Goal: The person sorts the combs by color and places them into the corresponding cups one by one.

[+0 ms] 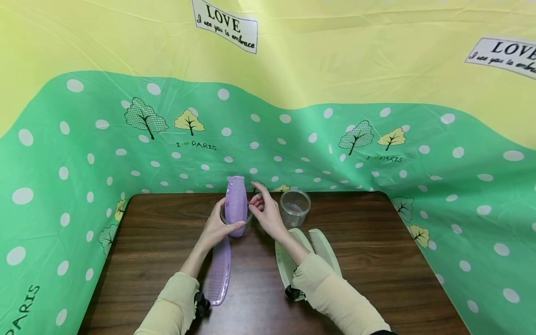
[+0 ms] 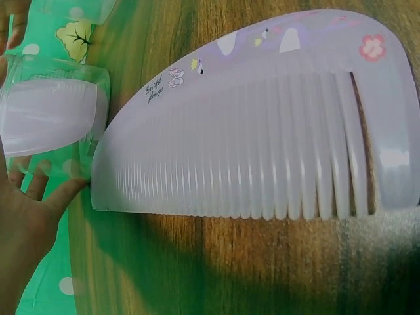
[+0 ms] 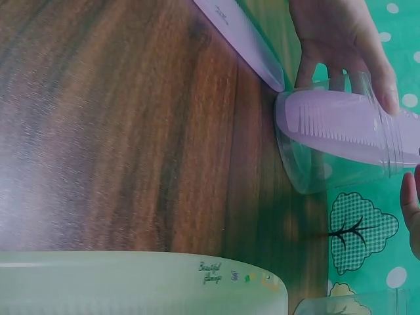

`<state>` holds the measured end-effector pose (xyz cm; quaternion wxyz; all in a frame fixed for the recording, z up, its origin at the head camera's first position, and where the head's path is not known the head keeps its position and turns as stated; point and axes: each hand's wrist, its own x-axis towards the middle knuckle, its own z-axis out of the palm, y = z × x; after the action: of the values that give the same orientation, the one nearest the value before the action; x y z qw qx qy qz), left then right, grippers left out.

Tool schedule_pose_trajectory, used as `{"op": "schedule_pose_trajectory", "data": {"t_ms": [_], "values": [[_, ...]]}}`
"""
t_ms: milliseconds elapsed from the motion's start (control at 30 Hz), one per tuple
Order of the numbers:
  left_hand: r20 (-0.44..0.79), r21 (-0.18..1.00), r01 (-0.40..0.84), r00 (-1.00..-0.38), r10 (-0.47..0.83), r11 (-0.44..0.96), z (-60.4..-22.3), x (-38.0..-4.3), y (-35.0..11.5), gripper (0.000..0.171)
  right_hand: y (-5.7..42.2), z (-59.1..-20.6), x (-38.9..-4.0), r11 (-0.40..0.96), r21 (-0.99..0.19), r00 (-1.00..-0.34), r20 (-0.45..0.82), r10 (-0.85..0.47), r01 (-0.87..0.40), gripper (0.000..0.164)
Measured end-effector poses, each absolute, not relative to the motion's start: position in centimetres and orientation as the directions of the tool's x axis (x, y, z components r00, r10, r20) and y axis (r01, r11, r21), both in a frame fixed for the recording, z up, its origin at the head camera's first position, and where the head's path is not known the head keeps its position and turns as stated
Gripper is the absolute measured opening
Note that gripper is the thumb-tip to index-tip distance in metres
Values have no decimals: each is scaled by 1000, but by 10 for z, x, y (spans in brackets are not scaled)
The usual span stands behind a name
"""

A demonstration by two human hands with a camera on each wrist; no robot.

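A purple comb (image 1: 236,200) stands upright in a clear glass jar (image 3: 308,164) at the back of the table. Around the jar curls my left hand (image 1: 217,223), its thumb lying across the near side by the rim. My right hand (image 1: 266,215) is just right of the comb, thumb and fingertips close to its edge, the index finger raised. In the right wrist view, only the tips of the right fingers (image 3: 411,203) show at the frame's edge. A second purple comb (image 1: 219,274) lies on the table below the left hand, partly beneath the wrist in the head view.
Another clear glass jar (image 1: 295,207) stands to the right of the right hand. Two light green combs (image 1: 323,246) lie side by side under the right forearm. A green and yellow patterned cloth (image 1: 251,125) hangs behind the brown wooden table (image 1: 377,270).
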<state>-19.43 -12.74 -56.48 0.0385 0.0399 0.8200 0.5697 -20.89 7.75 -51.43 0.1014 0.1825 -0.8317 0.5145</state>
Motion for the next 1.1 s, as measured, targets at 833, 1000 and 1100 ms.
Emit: {"op": "schedule_pose_trajectory", "data": {"t_ms": [833, 1000, 1100], "values": [[-3, 938, 32, -995, 101, 346, -564, -192, -126, 106, 69, -509, -158, 268, -893, -931, 327, -163, -361, 72], [-2, 935, 34, -995, 102, 352, -565, -193, -126, 105, 66, -509, -147, 260, -906, -940, 304, -152, -335, 71], [-6, 934, 31, -995, 103, 356, -566, -193, -126, 105, 64, -510, -141, 247, -918, -948, 281, -152, -312, 71]]}}
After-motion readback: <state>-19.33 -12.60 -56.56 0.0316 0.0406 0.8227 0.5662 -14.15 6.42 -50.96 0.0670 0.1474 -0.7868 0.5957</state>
